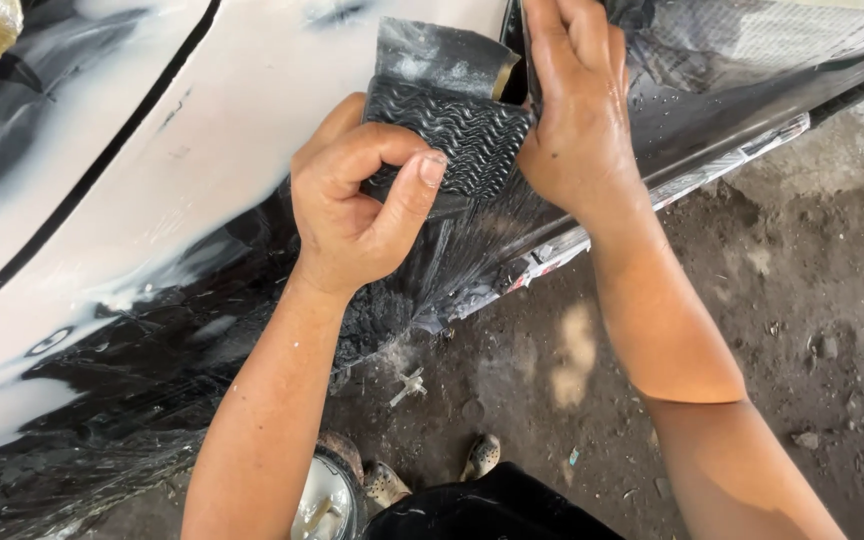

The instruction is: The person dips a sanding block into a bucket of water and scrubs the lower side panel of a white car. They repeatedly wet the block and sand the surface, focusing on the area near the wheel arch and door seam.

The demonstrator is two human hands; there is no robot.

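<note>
The left hand is closed around the lower edge of a black rubber block with a wavy ribbed face, thumb pressed on its front and fingers curled behind. The right hand lies flat over the block's right side, fingers reaching up and gripping a dark sheet of sandpaper that wraps over the top of the block. Block and paper sit against the car panel, at the edge where pale primer meets black paint. The step in hand looks like fitting the sheet around the block, not yet rubbing: the paper stands up loose above the block, one corner curled. The next move probably calls for pulling the sheet taut, folding it flat over the ribbed face and pinching both ends so it cannot slip. Wet grey slurry runs down the panel below the hands, beside masking paper along the sill. On the dirt floor below are the person's shoes and a round tin.
</note>
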